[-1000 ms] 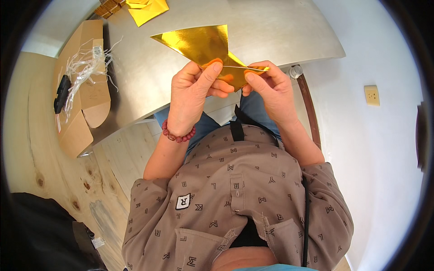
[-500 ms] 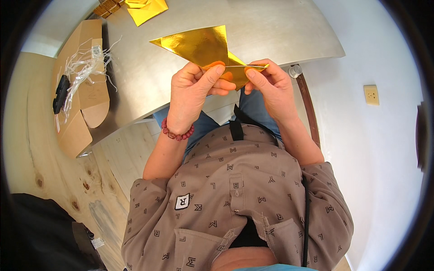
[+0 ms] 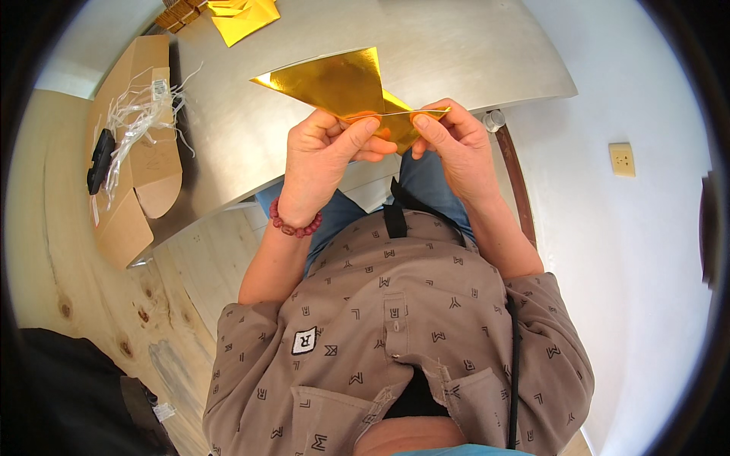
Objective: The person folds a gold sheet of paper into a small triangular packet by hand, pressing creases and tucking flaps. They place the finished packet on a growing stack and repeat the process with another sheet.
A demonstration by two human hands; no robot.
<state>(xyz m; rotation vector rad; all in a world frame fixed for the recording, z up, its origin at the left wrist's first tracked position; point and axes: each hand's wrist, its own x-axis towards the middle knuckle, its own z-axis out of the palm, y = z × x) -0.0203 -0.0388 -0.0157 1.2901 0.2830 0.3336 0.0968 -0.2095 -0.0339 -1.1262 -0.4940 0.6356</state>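
Observation:
A folded sheet of shiny gold paper (image 3: pixel 334 85) is held in the air above the near edge of the grey table (image 3: pixel 456 45). My left hand (image 3: pixel 323 156) pinches its lower fold with thumb and fingers. My right hand (image 3: pixel 452 144) pinches the same fold at its right tip. The two thumbs nearly meet along the crease. A red bead bracelet (image 3: pixel 293 226) circles my left wrist.
More gold paper (image 3: pixel 243 15) lies at the table's far left corner. An open cardboard box (image 3: pixel 137 152) with white shredded filler and a black object hangs over the table's left edge. A small clear cap (image 3: pixel 494 119) sits by the right edge. Wooden floor below, a wall outlet (image 3: pixel 622 159) to the right.
Both hands keep their grip; the paper has shifted very slightly and the fingers have moved a little along the fold.

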